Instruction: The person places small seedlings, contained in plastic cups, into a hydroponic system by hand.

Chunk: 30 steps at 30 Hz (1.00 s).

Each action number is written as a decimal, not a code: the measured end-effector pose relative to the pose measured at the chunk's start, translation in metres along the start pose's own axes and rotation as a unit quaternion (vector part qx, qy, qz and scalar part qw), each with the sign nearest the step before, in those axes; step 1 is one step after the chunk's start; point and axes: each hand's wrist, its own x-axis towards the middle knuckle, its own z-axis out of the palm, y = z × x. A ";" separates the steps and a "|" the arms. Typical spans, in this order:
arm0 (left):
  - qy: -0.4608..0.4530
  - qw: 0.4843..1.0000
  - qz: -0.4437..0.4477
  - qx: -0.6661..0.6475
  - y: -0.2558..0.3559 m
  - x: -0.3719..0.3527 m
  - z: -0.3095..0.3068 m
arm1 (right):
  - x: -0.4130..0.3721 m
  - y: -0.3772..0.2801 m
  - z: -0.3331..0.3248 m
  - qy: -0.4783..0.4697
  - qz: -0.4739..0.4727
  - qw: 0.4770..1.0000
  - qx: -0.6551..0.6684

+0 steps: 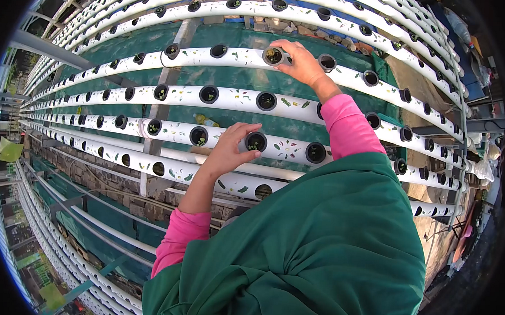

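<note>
At the upper middle, my right hand [299,63] has its fingers round the rim of a dark net pot [273,56] on a white pipe. Lower down and to the left, my left hand [230,149] curves its thumb and fingers about another black net pot [256,141] with small green seedlings, set in a nearer pipe [286,149]. Between the two hands, one more potted seedling [266,100] sits in the middle pipe. Painted leaf-like marks decorate the white pipes.
Long rows of white pipes with black pots run across the view. Green sheeting [233,78] lies beneath them. A yellowish bottle [205,120] rests left of my left hand. Grey metal beams [178,44] cross under the pipes. Stones [292,28] lie at the back.
</note>
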 end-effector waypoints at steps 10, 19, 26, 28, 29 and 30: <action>-0.009 0.999 0.000 0.046 0.003 0.000 -0.002 | 0.013 0.018 0.018 -0.013 0.166 0.986 -0.017; -0.007 1.000 -0.003 0.025 -0.002 -0.001 -0.003 | 0.017 -0.017 0.018 0.057 0.075 0.973 -0.211; -0.010 0.998 -0.017 -0.054 -0.001 -0.002 -0.003 | -0.009 -0.076 0.014 -0.083 0.016 0.995 -0.056; -0.002 0.997 -0.026 -0.077 -0.002 -0.003 -0.002 | -0.018 -0.098 0.014 -0.160 0.045 0.985 -0.052; -0.002 0.994 -0.032 -0.100 -0.004 -0.003 -0.002 | -0.020 -0.101 0.017 -0.165 0.037 0.984 -0.049; 0.000 0.994 -0.028 -0.105 -0.006 -0.003 -0.001 | -0.023 -0.101 0.020 -0.177 0.032 0.983 -0.040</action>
